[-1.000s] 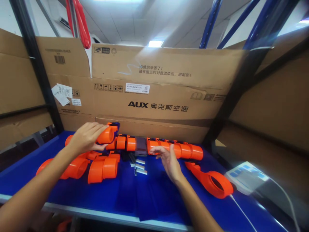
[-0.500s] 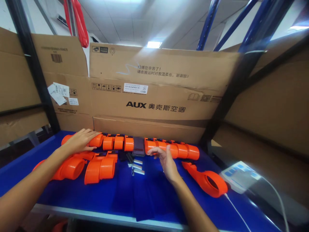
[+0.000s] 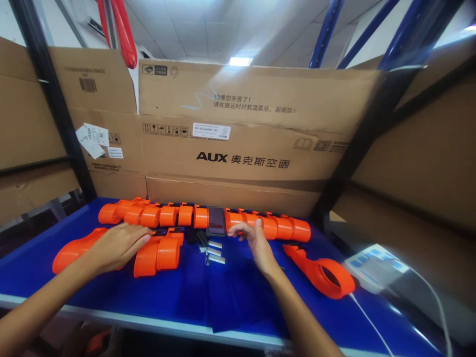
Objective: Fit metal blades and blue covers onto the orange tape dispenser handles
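My left hand (image 3: 121,248) is palm down over orange tape dispensers (image 3: 74,253) at the front left. Its fingers are loosely stretched out, and nothing shows in them; the underside is hidden. Beside its fingertips stands a pair of orange tape dispensers (image 3: 156,259). My right hand (image 3: 256,245) is raised near the middle, fingers apart and slightly bent, holding nothing. Just behind it runs the back row of orange tape dispensers (image 3: 284,229). A dark phone-like slab (image 3: 216,223) leans among that row. Small metal strips (image 3: 215,252) lie between my hands.
On the right lie a single orange tape dispenser (image 3: 330,280) and a white device (image 3: 375,267) with a cable. A cardboard wall (image 3: 238,183) closes off the back. The blue tabletop (image 3: 156,302) ends at a pale front edge (image 3: 163,325). Dark posts (image 3: 345,163) frame the sides.
My left hand has come from the back row toward me, down over the front-left dispensers. My right hand has stayed nearly where it was. The view has shifted slightly.
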`<action>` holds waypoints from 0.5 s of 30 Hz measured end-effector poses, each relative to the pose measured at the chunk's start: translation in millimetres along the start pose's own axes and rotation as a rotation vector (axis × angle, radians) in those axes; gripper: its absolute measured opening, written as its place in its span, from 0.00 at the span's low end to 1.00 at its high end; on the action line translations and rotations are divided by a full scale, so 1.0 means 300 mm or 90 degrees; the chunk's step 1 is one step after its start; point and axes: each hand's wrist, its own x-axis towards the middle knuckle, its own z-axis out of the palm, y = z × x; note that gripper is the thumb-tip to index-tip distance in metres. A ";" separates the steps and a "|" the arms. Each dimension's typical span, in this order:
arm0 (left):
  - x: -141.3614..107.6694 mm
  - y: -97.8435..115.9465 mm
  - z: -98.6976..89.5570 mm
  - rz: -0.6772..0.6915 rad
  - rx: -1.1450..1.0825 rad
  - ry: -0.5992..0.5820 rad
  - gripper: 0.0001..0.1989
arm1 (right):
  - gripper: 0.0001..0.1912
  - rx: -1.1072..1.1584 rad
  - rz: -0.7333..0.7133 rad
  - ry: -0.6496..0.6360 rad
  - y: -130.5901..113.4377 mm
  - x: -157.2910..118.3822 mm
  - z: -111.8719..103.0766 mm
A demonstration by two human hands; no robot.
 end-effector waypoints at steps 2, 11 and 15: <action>-0.029 0.008 0.026 -0.026 -0.030 -0.038 0.22 | 0.45 -0.001 0.003 0.002 0.000 -0.001 -0.002; -0.033 -0.005 0.052 -0.031 0.018 0.006 0.16 | 0.45 0.009 -0.017 0.002 0.010 -0.004 -0.011; -0.012 -0.003 -0.019 -0.035 0.107 0.008 0.13 | 0.39 -0.022 -0.015 0.019 -0.003 -0.008 0.000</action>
